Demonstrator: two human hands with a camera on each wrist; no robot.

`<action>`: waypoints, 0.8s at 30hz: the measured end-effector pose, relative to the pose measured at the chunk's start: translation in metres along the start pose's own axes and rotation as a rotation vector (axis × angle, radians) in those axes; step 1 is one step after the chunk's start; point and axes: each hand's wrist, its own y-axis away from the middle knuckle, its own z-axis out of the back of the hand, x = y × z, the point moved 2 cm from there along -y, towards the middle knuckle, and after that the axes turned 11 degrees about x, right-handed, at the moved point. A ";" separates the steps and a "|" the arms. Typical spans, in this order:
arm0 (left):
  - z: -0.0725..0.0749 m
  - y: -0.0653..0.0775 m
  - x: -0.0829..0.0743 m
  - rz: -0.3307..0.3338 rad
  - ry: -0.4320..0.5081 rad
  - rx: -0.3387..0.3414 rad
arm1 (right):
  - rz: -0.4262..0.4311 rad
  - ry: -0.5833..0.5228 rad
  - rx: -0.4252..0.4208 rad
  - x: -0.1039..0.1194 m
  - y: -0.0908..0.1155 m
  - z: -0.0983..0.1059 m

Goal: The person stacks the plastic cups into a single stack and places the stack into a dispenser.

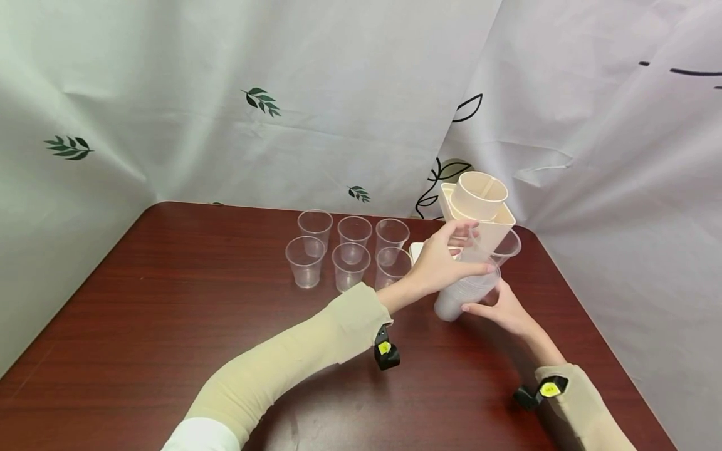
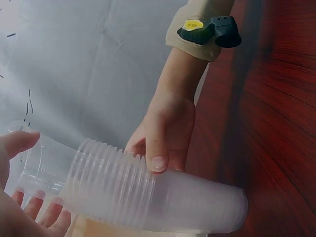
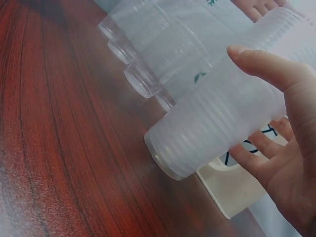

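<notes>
Our left hand (image 1: 440, 266): fingers and thumb pinching top cup (image 2: 54, 165), which juts from stack (image 2: 202, 205). Our right hand (image 1: 507, 313): fingers curled round stack, tilted over right side of worktop (image 1: 197, 326). Six cups (image 1: 307, 272) stand left, cream holder (image 1: 476, 210) just beyond. We judge step: freeing top cup; next move calls for steady stack, straight pull.

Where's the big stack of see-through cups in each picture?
Head: the stack is right of centre, below the middle.
Left wrist: it stretches across the lower part.
Right wrist: it slants from the middle to the top right.
Shared landmark: the right hand, holding it.
</notes>
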 end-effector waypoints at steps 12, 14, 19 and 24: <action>-0.001 0.000 0.006 0.016 -0.067 0.030 | 0.007 0.012 -0.003 0.001 0.000 0.000; -0.001 0.000 0.008 0.031 -0.080 0.034 | 0.005 0.014 -0.004 0.001 0.000 0.000; -0.003 0.001 0.011 0.043 -0.100 0.051 | -0.005 0.021 -0.009 0.001 0.000 0.000; -0.004 0.000 0.013 0.043 -0.116 0.056 | -0.008 0.022 -0.006 0.002 0.000 0.000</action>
